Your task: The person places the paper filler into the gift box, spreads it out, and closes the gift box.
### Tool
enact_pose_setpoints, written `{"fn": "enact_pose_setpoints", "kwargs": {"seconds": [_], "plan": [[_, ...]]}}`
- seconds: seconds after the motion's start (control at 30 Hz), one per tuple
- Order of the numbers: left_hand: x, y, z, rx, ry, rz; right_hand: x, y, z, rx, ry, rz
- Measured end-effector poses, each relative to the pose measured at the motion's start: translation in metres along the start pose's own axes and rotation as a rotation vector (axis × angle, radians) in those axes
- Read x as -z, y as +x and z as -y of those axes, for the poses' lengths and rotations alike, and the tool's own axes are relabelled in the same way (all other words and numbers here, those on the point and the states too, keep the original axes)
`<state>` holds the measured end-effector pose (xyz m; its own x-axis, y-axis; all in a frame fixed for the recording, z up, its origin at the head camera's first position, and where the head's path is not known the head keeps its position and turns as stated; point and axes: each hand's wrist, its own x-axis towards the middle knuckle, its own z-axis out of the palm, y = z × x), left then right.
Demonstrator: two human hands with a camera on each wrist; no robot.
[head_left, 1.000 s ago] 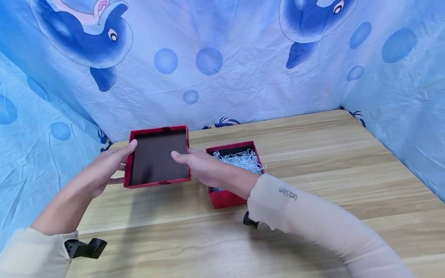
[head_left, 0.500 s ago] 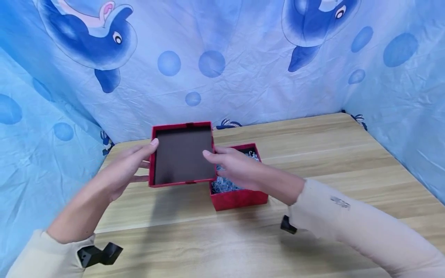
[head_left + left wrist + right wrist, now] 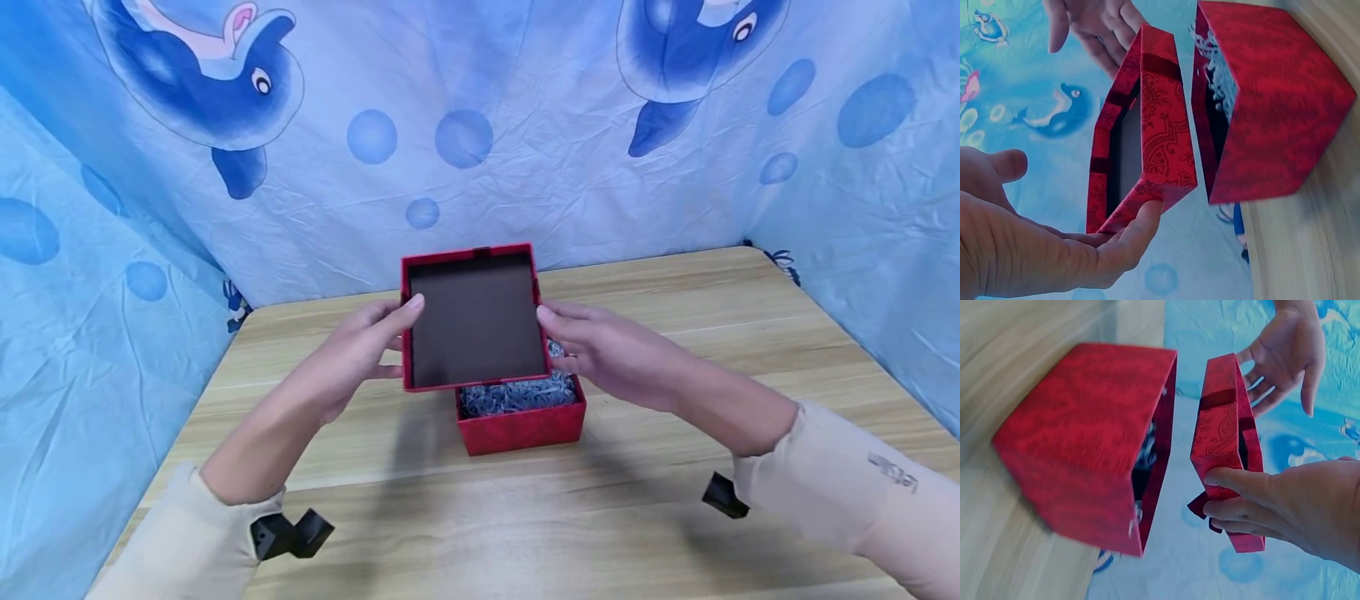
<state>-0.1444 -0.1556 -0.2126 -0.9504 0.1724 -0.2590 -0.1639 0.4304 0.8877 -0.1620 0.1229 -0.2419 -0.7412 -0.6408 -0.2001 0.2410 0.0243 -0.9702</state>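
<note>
A red patterned box lid, its dark inner side facing me, is held up between my two hands. My left hand grips its left side, with fingers along the outer wall and the thumb at the rim. At the opposite side, my right hand holds the wall, fingers beside a dark ribbon bow in the right wrist view. Beneath and slightly behind the lid stands the red box, filled with pale blue shredded paper. The lid overlaps the box's back part in the head view; the wrist views show a gap between them.
The box stands on a wood-grain table. A blue curtain printed with dolphins and bubbles surrounds the table's back and sides. Small black cameras sit on both wrists.
Both hands have carried the lid rightward from the left of the box to above it. The box has stayed on the table.
</note>
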Motion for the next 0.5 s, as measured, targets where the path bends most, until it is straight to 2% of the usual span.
{"fn": "enact_pose_setpoints", "kwargs": {"seconds": [0.1,0.27,0.5], "plan": [[-0.010,0.008,-0.003,0.000,-0.021,0.001,0.010,-0.006,0.000,0.036,-0.008,-0.002],[-0.024,0.018,-0.006,0.008,-0.035,0.014,0.023,-0.015,-0.002,0.048,-0.011,-0.011],[-0.033,0.024,-0.008,-0.005,-0.039,0.027,0.029,-0.022,-0.003,0.061,-0.008,-0.018]]}}
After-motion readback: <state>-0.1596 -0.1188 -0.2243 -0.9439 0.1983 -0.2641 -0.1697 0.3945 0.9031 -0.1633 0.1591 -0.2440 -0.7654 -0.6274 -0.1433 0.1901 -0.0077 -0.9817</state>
